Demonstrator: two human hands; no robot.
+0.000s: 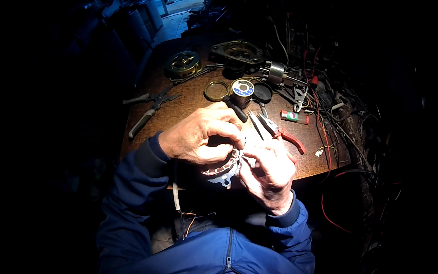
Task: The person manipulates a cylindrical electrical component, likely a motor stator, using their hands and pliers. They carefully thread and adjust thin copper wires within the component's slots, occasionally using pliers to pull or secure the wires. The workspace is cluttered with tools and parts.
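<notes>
Head view shows the wound ring (221, 171) on the near side of the labelled spool (242, 87), left hand (200, 132) arched over it, right hand (272, 168) beside it, both sets of fingers meeting at its right edge, their exact grip impossible to tell.

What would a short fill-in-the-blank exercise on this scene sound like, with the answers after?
1. The left hand and right hand, both at the ring-shaped part with copper-coloured windings, emerge from sleeves coloured ____.
2. The slim-nosed metal pliers beyond the right hand have ____ handles.
3. The cylindrical spool with a white-and-blue label stands between a round gold-coloured metal piece and a round ____ dish.
4. The pale-handled metal pliers on the brown wooden tabletop lie nearer the ____ hand.

Missing words: blue; red; black; left.
</notes>
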